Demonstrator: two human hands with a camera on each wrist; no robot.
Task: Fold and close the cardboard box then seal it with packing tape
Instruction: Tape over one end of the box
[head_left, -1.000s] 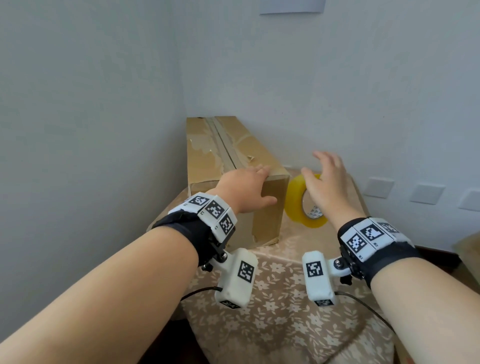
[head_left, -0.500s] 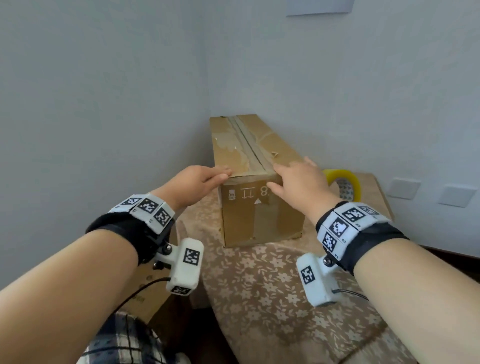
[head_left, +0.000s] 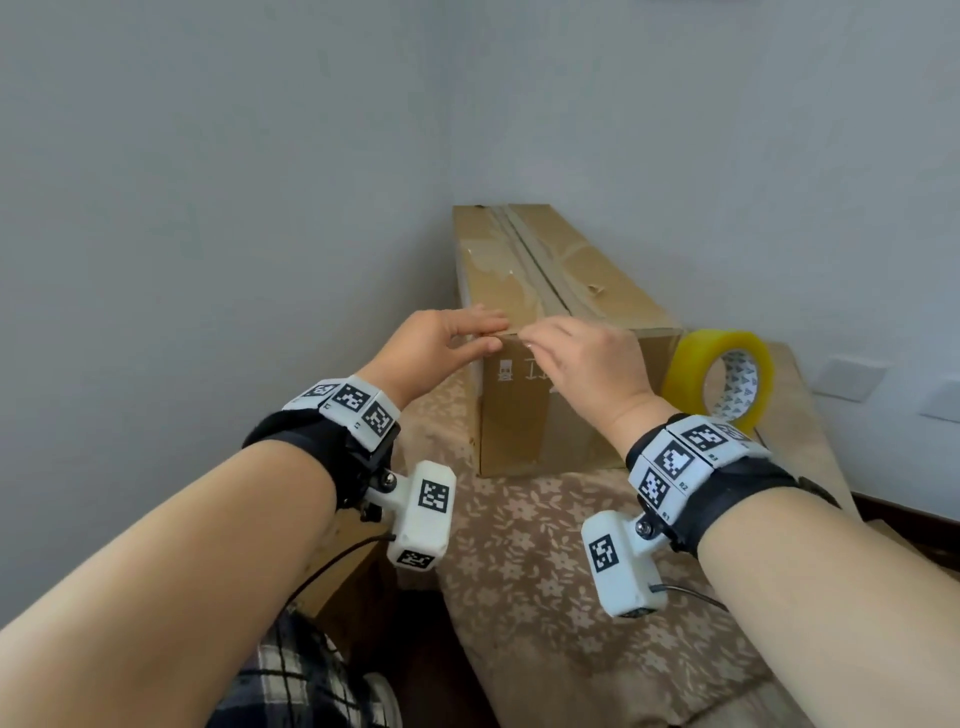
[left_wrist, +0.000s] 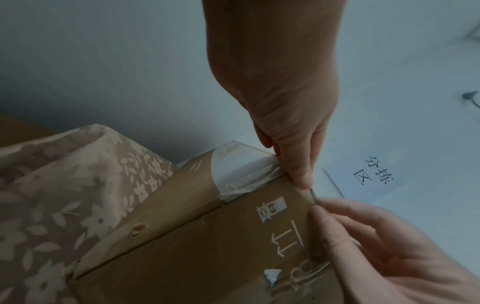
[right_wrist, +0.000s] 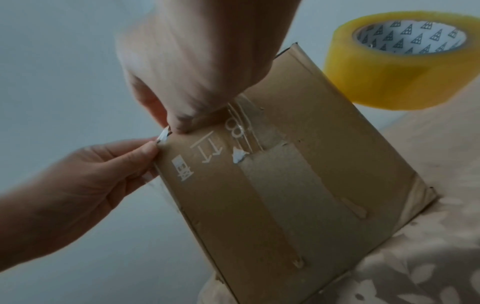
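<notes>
A long brown cardboard box (head_left: 519, 415) lies on the table with its flaps down and old tape along the top seam. My left hand (head_left: 488, 335) pinches the near top-left corner, fingers on top and thumb on the end face. My right hand (head_left: 530, 338) meets it there; thumb and forefinger pinch a thin shiny sliver of tape (right_wrist: 163, 135) standing up at that corner. The left wrist view shows the left hand (left_wrist: 301, 179) above the right hand (left_wrist: 318, 205) on the box (left_wrist: 207, 246). A yellow tape roll (head_left: 691, 369) stands right of the box, untouched.
The table wears a beige floral cloth (head_left: 545, 571) and sits in a corner, with walls close on the left and behind. Wall sockets (head_left: 852, 376) are at the right. Plaid fabric (head_left: 291, 686) lies below the table's near left edge.
The right hand left the tape roll and came to the box's near end. Both hands then slid along the top edge and met at its left corner.
</notes>
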